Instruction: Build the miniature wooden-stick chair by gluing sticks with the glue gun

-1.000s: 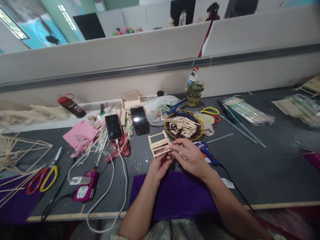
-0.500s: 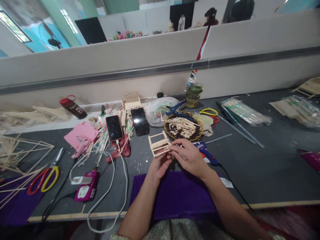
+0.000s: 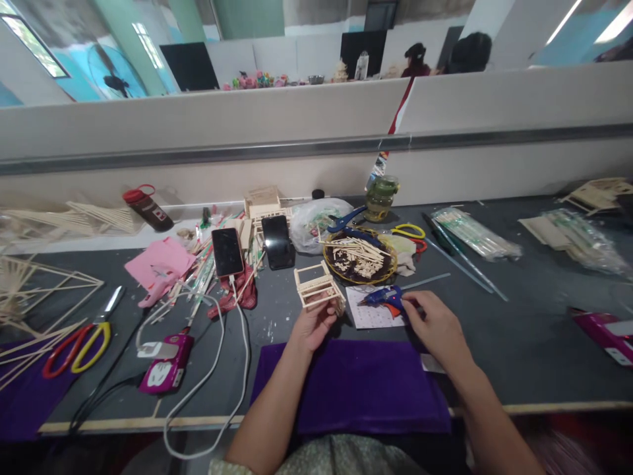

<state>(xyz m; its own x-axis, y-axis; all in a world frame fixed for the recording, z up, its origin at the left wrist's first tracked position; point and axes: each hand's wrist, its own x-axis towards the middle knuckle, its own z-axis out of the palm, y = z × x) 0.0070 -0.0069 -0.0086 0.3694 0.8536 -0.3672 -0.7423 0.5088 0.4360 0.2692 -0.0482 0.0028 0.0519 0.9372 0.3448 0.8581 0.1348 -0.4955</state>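
Observation:
My left hand (image 3: pixel 315 326) holds up a small frame built of wooden sticks (image 3: pixel 316 285), which looks like a miniature piece of furniture. It is gripped from below at its near right corner. Off to the right, my right hand (image 3: pixel 438 326) has its fingers closed around the handle end of a blue glue gun (image 3: pixel 383 297) with an orange trigger. The gun lies on a white printed sheet (image 3: pixel 363 316), nozzle pointing left. Just behind stands a round basket (image 3: pixel 327 264) with cut sticks (image 3: pixel 363 251) and small wooden bits in it. A purple cloth (image 3: pixel 366 389) lies below both hands.
Blue pliers (image 3: pixel 349 218) and yellow-and-red scissors (image 3: pixel 410 231) rest by the basket. Two phones (image 3: pixel 227 253) (image 3: pixel 277 242), a white cable (image 3: pixel 246 356), a pink power bank (image 3: pixel 168 363) and larger scissors (image 3: pixel 91 336) lie leftward. A jar (image 3: pixel 380 198) stands against the partition.
My right hand has left the stick frame and moved right to the glue gun. The left hand keeps the frame in nearly the same place. The camera view has shifted slightly.

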